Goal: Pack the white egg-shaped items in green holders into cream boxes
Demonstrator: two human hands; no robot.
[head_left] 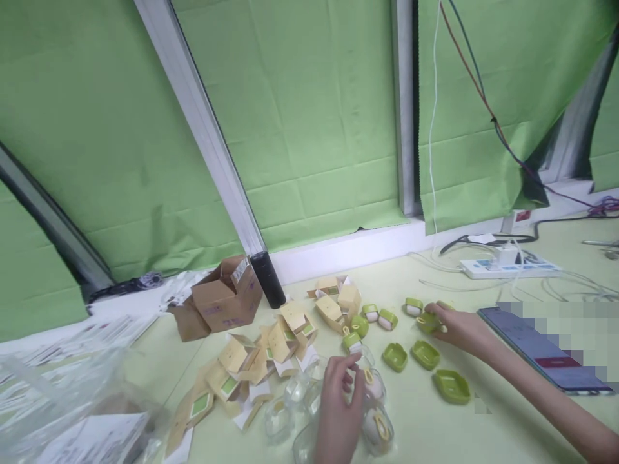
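Note:
My right hand reaches in from the right, its fingers closed on a small green silicone piece with a loop. A green-and-white case stands just beyond it. Closer to me lie several green silicone covers, such as a square one and a smaller one. My left hand hovers over clear plastic shells, its fingers loosely curled with a gap to the thumb and nothing visible in them. Beside it are clear cases with yellow-green loops. Another green-topped case sits just beyond its fingertips.
Several opened cream cardboard boxes are heaped left of centre. Behind them stand a brown carton and a black cylinder. A phone lies by my right forearm. A power strip with cables is at the back right; plastic bags lie left.

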